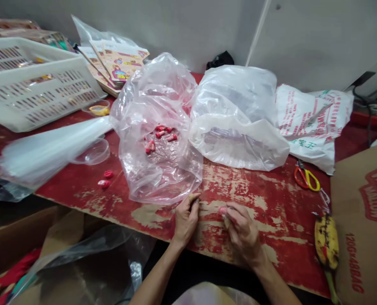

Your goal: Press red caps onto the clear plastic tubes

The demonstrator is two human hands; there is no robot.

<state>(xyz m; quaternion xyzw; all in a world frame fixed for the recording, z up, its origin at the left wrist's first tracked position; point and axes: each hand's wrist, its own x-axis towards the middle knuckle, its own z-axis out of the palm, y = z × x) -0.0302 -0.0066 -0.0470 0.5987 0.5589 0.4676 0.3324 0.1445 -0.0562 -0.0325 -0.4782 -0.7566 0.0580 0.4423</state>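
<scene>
My right hand [243,231] is closed in a pinch on a small pink-red piece [222,209], held low over the worn red tabletop [255,186]. My left hand [187,217] is just in front of the clear plastic bag [156,178], thumb and forefinger pressed together; whatever may be between them cannot be made out. Inside the bag's open mouth lie several small red-and-pink cylindrical pieces [160,134]. Two red pieces [103,184] rest on the table left of the bag. To its right is a white plastic bag [236,123] with see-through contents.
White basket [42,93], printed cards [118,63], flat clear bags [48,148] and a round clear dish [91,151] are on the left. Scissors [306,178], a banana [326,245], a printed sack [312,123] and a cardboard box [360,220] stand right. An open carton [17,224] is lower left.
</scene>
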